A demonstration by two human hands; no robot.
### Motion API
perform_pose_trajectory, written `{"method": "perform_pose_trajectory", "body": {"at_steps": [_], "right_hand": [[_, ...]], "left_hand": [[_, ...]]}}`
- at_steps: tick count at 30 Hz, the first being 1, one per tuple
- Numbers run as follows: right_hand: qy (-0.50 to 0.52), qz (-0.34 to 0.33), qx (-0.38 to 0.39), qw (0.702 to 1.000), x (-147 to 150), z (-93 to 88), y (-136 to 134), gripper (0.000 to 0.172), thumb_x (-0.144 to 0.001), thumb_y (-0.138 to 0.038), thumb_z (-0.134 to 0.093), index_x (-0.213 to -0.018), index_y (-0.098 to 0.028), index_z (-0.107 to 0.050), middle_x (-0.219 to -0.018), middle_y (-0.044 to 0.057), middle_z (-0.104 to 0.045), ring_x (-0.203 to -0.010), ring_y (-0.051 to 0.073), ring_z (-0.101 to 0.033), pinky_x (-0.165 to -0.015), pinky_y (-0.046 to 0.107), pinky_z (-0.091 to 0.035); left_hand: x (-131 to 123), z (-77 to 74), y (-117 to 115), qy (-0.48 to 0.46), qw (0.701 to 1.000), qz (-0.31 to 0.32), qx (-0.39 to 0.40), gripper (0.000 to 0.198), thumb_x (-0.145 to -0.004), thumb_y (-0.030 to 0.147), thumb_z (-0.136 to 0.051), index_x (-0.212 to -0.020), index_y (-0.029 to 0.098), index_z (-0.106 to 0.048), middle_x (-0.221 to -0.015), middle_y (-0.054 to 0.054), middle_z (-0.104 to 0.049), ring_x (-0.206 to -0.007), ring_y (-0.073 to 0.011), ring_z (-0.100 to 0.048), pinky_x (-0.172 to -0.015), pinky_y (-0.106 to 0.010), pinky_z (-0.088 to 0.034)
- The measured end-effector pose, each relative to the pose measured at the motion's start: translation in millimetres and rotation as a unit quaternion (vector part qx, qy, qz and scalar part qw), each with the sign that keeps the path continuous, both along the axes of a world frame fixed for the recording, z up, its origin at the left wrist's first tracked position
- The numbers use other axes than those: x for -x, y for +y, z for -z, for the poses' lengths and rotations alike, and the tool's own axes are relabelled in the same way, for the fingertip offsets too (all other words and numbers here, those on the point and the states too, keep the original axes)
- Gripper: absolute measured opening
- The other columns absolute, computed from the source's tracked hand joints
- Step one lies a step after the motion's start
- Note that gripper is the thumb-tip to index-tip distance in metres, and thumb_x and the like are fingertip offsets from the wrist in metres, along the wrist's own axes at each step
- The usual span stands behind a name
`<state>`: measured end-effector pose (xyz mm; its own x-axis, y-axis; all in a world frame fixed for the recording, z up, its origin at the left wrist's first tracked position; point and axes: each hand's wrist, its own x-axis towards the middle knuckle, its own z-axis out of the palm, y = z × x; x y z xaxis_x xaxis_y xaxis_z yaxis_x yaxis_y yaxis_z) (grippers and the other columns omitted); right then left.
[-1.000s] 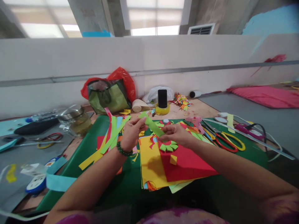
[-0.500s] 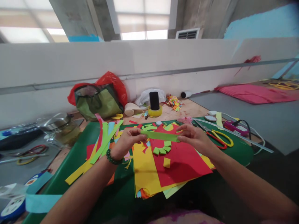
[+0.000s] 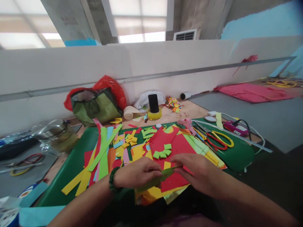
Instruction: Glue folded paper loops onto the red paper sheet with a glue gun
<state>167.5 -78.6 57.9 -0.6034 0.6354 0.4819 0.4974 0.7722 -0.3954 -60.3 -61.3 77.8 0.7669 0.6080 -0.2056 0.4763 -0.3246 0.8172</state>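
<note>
A green paper strip [image 3: 167, 173] is pinched between my two hands, above the red paper sheet [image 3: 187, 145]. My left hand [image 3: 142, 171], with a dark green bead bracelet at the wrist, grips the strip's left part. On its right end my right hand [image 3: 199, 171] closes with thumb and fingers. Small folded green paper pieces [image 3: 163, 154] lie in a curve just beyond the strip. Partly hidden near my right fingers is a yellow paper square [image 3: 167, 165]. Under the red sheet lie yellow sheets [image 3: 151, 192].
Long coloured strips [image 3: 104, 151] lie at left on the green mat [image 3: 68, 173]. Scissors [image 3: 216, 140] and a pink glue gun [image 3: 187, 124] rest at right. Behind stand a phone [image 3: 153, 103] in a yellow tape roll [image 3: 155, 114], a green bag [image 3: 96, 107] and a glass jar [image 3: 58, 135].
Both hands have come down and nearer to me with the green strip. Stretched flat before, the strip now shows tilted and blurred between hands that are closer together.
</note>
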Motion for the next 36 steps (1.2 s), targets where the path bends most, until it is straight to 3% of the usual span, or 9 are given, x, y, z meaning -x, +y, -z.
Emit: {"method": "perform_pose_trajectory", "body": {"at_steps": [5,9,15,21,25,30,32,36], "right_hand": [[0.074,0.058,0.01,0.996,-9.5,11.8,9.1,0.016,-0.091,-0.022,-0.051,-0.1,-0.023,-0.065,-0.086,0.006,-0.075,-0.075,0.018,-0.072,-0.068,0.027,-0.057],[0.04,0.108,0.056,0.992,-21.2,13.5,20.4,0.014,-0.09,-0.024,-0.052,-0.095,-0.024,-0.065,-0.081,0.004,-0.075,-0.072,0.019,-0.072,-0.065,0.028,-0.056],[-0.073,0.073,0.051,0.993,-8.1,-18.4,54.8,0.021,-0.092,-0.026,-0.047,-0.09,-0.024,-0.068,-0.08,0.004,-0.075,-0.069,0.018,-0.069,-0.059,0.027,-0.048],[-0.132,0.097,0.003,0.986,12.6,-40.4,77.1,0.028,-0.096,-0.031,-0.043,-0.099,-0.023,-0.069,-0.088,0.004,-0.076,-0.076,0.018,-0.068,-0.066,0.026,-0.044],[-0.233,0.238,0.069,0.94,-21.9,-23.8,77.6,0.032,-0.097,-0.033,-0.04,-0.096,-0.02,-0.07,-0.088,0.007,-0.074,-0.078,0.02,-0.067,-0.062,0.026,-0.039],[-0.307,0.443,0.202,0.817,-92.3,20.5,77.9,0.036,-0.097,-0.025,-0.037,-0.088,-0.015,-0.07,-0.098,0.015,-0.072,-0.093,0.024,-0.066,-0.066,0.028,-0.039],[-0.293,0.479,0.208,0.801,-109.8,34.8,76.4,0.035,-0.097,-0.027,-0.037,-0.095,-0.014,-0.07,-0.105,0.015,-0.071,-0.099,0.024,-0.065,-0.071,0.028,-0.041],[-0.261,0.509,0.199,0.795,-122.9,48.5,77.9,0.035,-0.095,-0.037,-0.044,-0.113,-0.017,-0.066,-0.115,0.013,-0.068,-0.104,0.025,-0.063,-0.075,0.03,-0.044]], "left_hand": [[1.1,-2.3,-0.7,0.0,0.999,-0.048,0.007,0.039,-0.095,0.045,-0.038,-0.07,0.018,-0.053,-0.068,-0.006,-0.07,-0.062,-0.014,-0.066,-0.056,-0.019,-0.046],[0.3,5.2,4.2,-0.033,0.997,-0.074,0.018,0.04,-0.094,0.048,-0.038,-0.069,0.019,-0.047,-0.067,-0.005,-0.068,-0.06,-0.0141,-0.066,-0.055,-0.02,-0.048],[-1.0,9.0,7.7,-0.11,0.984,-0.138,0.016,0.044,-0.092,0.055,-0.041,-0.068,0.019,-0.047,-0.065,-0.006,-0.067,-0.056,-0.0147,-0.066,-0.049,-0.02,-0.045],[-0.1,10.5,13.9,-0.234,0.95,-0.19,0.087,0.051,-0.081,0.067,-0.052,-0.073,0.017,-0.052,-0.074,-0.007,-0.07,-0.059,-0.0158,-0.067,-0.053,-0.022,-0.048],[1.3,16.0,22.1,-0.244,0.927,-0.25,0.14,0.048,-0.078,0.065,-0.059,-0.075,0.017,-0.051,-0.065,-0.002,-0.067,-0.051,-0.0132,-0.063,-0.048,-0.02,-0.043],[-1.2,24.2,28.9,-0.234,0.918,-0.258,0.19,0.047,-0.074,0.062,-0.064,-0.076,0.016,-0.054,-0.065,0.0,-0.066,-0.046,-0.0093,-0.057,-0.043,-0.018,-0.039],[-3.4,26.0,29.7,-0.225,0.917,-0.259,0.204,0.048,-0.071,0.063,-0.067,-0.077,0.016,-0.055,-0.068,0.0,-0.067,-0.047,-0.0089,-0.058,-0.045,-0.018,-0.039],[-7.6,27.5,29.5,-0.206,0.908,-0.29,0.221,0.055,-0.063,0.067,-0.071,-0.076,0.017,-0.055,-0.064,0.002,-0.065,-0.046,-0.0084,-0.056,-0.046,-0.019,-0.04]]}}
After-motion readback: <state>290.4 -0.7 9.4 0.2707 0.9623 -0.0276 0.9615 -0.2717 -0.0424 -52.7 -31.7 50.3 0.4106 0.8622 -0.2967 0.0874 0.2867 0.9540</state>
